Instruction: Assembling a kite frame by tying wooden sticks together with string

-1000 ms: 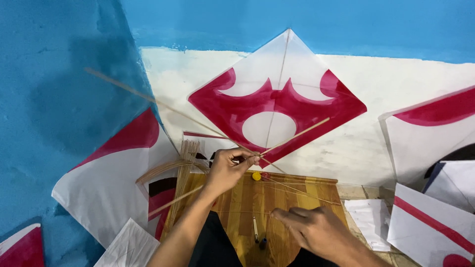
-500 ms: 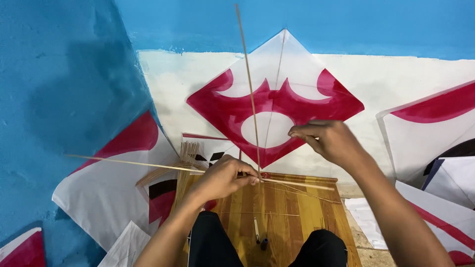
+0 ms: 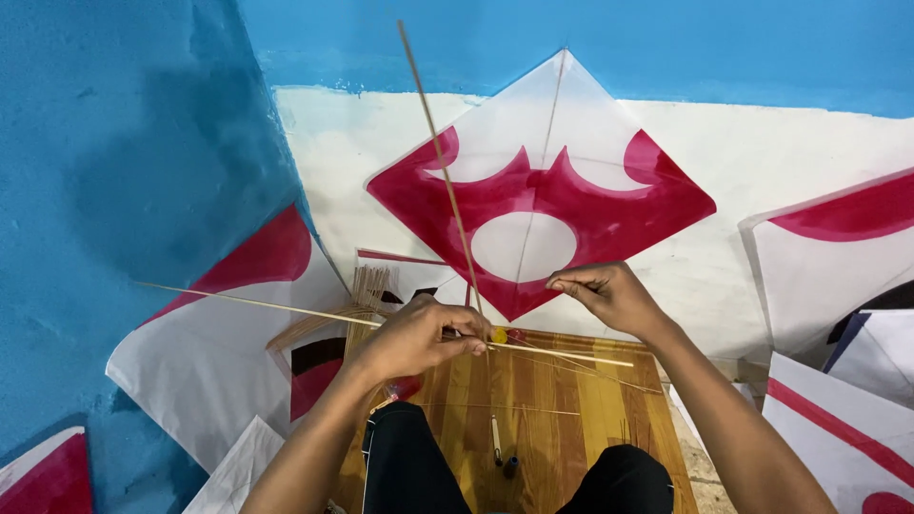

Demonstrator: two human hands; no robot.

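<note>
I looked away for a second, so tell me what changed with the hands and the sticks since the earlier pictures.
The right hand rose from low over the wooden board to the red and white kite. One thin stick swung from slanting to nearly upright. The left hand stayed, gripping where the sticks cross, and the other stick now lies about level. The kites stayed put.

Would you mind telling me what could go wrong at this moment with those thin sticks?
The upright stick is long and very thin; pinched low by the left hand, it might bend or snap. Its free top could poke the red-and-white kite leaning on the wall behind. The right hand sits apart from the crossing stick, which may slip.
</note>
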